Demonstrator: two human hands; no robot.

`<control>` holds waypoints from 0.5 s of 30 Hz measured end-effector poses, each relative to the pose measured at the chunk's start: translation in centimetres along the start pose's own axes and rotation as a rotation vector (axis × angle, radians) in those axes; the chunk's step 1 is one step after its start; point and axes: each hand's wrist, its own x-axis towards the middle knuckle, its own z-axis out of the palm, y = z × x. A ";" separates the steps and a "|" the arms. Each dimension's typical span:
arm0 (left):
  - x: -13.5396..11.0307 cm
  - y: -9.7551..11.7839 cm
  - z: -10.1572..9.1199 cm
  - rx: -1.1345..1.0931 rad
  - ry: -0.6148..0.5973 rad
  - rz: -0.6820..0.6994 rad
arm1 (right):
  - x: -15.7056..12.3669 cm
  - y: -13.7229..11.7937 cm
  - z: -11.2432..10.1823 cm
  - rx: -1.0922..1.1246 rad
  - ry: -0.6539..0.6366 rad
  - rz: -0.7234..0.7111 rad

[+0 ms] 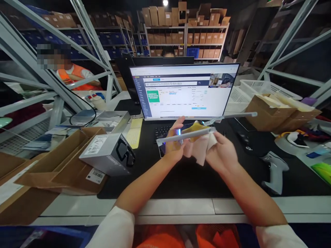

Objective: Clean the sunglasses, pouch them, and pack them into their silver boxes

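- L hand (172,150): closed on the L end of glasses-like eyewear (187,135); thumb on near side, fingers partly hidden behind.
- R hand (224,151): pinching a pale cloth (203,150) at R end of eyewear; cloth hangs below it; exact fingertip contact w/ lens can't be told.
- Eyewear: held up between both hands, above desk mat (181,184), in front of monitor (178,94); long grey arms, one nearer, other pointing R; yellow & bluish sheen on lens area.
- Keyboard (160,132): partly hidden behind L hand; yellow pad (134,132) just L of it.
- L side: grey box (104,160) w/ eyewear picture on its end, tilted, against open carton (63,172).
- R side: mouse (242,138) near monitor's R; barcode scanner (276,168) on mat, nearer the edge; brown boxes (270,112) w/ pale packing beyond.
- Bkgd: co-worker in orange vest (77,76), far L; shelving (186,44) stacked w/ cartons behind monitor.
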 end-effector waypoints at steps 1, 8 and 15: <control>0.1 -0.1 0.0 0.019 0.029 0.037 | -0.2 -0.1 0.0 -0.007 0.011 -0.047; 0.0 -0.3 0.2 0.141 0.027 0.168 | -1.1 2.8 0.2 -0.059 0.014 0.017; -0.8 -0.8 0.6 0.094 0.046 0.086 | -0.7 1.3 -0.1 0.021 0.075 -0.232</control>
